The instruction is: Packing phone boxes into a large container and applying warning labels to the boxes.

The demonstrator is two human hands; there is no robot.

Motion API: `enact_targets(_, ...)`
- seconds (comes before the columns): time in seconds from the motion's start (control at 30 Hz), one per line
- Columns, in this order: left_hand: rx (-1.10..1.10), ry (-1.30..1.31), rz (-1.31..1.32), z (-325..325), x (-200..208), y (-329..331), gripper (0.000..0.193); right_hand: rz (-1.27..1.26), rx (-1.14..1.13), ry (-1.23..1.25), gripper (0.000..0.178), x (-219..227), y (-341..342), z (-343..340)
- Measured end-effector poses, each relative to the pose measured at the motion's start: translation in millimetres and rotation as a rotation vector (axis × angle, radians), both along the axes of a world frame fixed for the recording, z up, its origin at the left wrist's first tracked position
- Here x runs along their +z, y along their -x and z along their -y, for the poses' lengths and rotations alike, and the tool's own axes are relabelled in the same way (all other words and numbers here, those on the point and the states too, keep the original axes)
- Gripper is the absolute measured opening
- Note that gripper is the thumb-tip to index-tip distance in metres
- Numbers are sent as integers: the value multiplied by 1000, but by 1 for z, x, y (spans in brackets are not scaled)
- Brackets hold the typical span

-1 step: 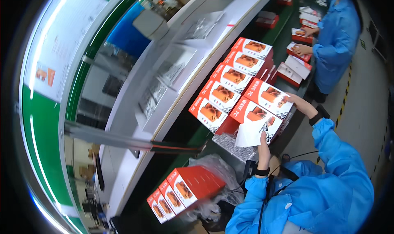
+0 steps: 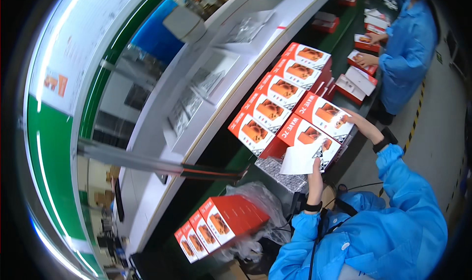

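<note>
My left hand (image 2: pixel 315 181) is closed on a white sheet (image 2: pixel 298 160), thumb on top, with black-and-white printed patches beside the thumb. The sheet curls over a red-and-white carton (image 2: pixel 301 130) that has an orange picture. My right hand (image 2: pixel 358 123) has its fingertips at the outer corner of the neighbouring carton (image 2: pixel 318 108), beside a small black-and-white label (image 2: pixel 341 125). Those fingers look drawn together; whether something small is between them is hidden. A row of matching cartons (image 2: pixel 272 112) stands against these two on the far side.
More cartons (image 2: pixel 236 216) stand together at the lower left beside clear plastic (image 2: pixel 260 196). Bubble wrap (image 2: pixel 280 173) lies near my left hand. A metal bar (image 2: pixel 142 161) crosses the bench. A co-worker in blue (image 2: pixel 405 49) handles open boxes (image 2: pixel 364 61) at the far right.
The whole view has shifted slightly. The white sheet's lower edge curls a little more; both hands stay at the same cartons.
</note>
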State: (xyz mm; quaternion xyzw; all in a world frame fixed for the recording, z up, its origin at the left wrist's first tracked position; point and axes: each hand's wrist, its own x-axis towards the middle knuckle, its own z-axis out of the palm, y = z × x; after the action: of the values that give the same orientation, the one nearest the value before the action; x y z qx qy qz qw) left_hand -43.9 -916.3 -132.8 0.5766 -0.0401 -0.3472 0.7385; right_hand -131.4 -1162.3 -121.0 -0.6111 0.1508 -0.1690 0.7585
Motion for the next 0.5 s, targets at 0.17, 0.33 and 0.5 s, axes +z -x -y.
enact_targets(0.17,-4,-51,292,-69,64,3,23,-86,-422,1087,49,74,10,-59)
enact_targets(0.33,37,-169,242,-134,116,29,16,207,234,770,25,96,-10,-159)
enact_targets(0.5,296,-206,353,-173,129,48,22,136,632,335,13,108,-36,-220)
